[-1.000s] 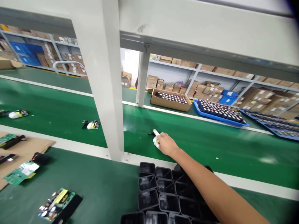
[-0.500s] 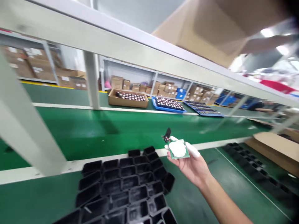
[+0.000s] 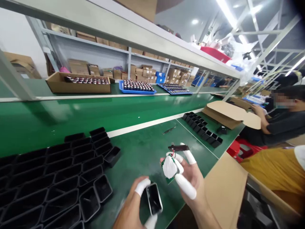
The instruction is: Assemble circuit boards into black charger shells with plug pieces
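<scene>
My right hand (image 3: 193, 187), with white finger cots on its fingertips, grips a small green circuit board (image 3: 164, 166). A white round pad (image 3: 169, 167) covers much of the board's face. Thin red and black wires join the board to a slim black part (image 3: 178, 148) above it. Lower down, my left hand (image 3: 133, 203) has its white-tipped fingers around a small black plastic case (image 3: 154, 198), whose open side faces up. The case is beside the board, apart from it. Many similar black cases (image 3: 90, 203) stand in rows on the green bench to the left.
More black cases (image 3: 202, 128) line the right part of the bench beside a cardboard box (image 3: 224, 114). A thin strip (image 3: 169, 129) lies on the bench. Blue trays (image 3: 138, 92) and a carton (image 3: 78, 89) stand behind. At right sits a co-worker (image 3: 286, 117); an open carton (image 3: 226, 190) is nearer.
The view has swung right. My left hand has come into view with a black case in its fingers. My right hand has turned the circuit board and brought it nearer.
</scene>
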A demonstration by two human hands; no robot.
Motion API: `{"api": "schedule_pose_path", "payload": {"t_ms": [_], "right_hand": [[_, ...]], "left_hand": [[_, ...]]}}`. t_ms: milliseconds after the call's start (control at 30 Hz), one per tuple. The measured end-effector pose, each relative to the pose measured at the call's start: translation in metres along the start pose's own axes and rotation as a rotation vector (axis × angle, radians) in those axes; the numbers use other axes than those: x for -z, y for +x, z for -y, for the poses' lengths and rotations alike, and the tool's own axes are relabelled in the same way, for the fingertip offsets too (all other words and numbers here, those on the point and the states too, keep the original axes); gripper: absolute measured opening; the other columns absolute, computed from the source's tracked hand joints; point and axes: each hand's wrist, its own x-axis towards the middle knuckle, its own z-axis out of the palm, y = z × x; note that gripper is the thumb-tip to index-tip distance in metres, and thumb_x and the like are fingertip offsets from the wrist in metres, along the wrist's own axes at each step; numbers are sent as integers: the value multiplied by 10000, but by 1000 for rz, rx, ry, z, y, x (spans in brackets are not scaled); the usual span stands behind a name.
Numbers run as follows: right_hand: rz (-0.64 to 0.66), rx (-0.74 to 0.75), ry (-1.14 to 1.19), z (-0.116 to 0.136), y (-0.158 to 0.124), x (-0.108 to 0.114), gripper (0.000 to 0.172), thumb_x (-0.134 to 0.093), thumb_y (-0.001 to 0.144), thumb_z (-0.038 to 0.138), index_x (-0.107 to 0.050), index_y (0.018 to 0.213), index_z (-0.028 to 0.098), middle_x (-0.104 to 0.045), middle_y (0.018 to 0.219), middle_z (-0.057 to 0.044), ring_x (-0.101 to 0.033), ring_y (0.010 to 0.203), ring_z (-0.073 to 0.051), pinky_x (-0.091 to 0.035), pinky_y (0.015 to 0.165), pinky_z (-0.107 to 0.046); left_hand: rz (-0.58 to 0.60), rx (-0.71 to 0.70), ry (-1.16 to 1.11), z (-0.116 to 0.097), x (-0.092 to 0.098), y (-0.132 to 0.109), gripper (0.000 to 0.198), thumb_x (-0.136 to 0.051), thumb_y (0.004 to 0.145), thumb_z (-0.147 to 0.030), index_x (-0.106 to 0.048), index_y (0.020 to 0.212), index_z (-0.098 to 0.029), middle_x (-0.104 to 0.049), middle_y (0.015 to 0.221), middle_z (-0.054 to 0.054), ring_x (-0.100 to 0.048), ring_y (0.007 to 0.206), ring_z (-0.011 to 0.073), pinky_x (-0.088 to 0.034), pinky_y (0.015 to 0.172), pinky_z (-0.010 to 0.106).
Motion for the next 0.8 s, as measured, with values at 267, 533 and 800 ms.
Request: {"api": "schedule_pose_path", "payload": {"t_ms": [267, 533, 800], "right_hand": [[124, 419, -841, -7, -29, 17, 961, -623, 818, 74, -88, 1598, 244, -682, 1270, -115, -701, 1115, -222, -559, 991, -380], [135, 385, -822, -8, -17, 5, 948, -643, 801, 75, -151, 1585, 281, -701, 1214, -109, -725, 1056, -258, -614, 882, -410], [-131, -105, -21, -14, -44, 7, 1076, -855, 744, 260, -155, 1547, 410, -686, 1269, -101, -638, 1221, -357, -516, 1013, -590]], "left_hand": [[-189, -317, 494, 31, -2, 24, 513, -618, 848, -301, -484, 1330, -187, -707, 1248, 149, -708, 1125, 292, -603, 945, 438], [-146, -264, 410, 25, 2, 23, 526, -650, 835, -306, -500, 1327, -200, -704, 1247, 144, -714, 1112, 277, -598, 952, 408], [-18, -163, 302, 18, 2, 19, 573, -673, 796, -231, -538, 1351, -177, -635, 1362, 168, -635, 1234, 327, -535, 1049, 499]]}}
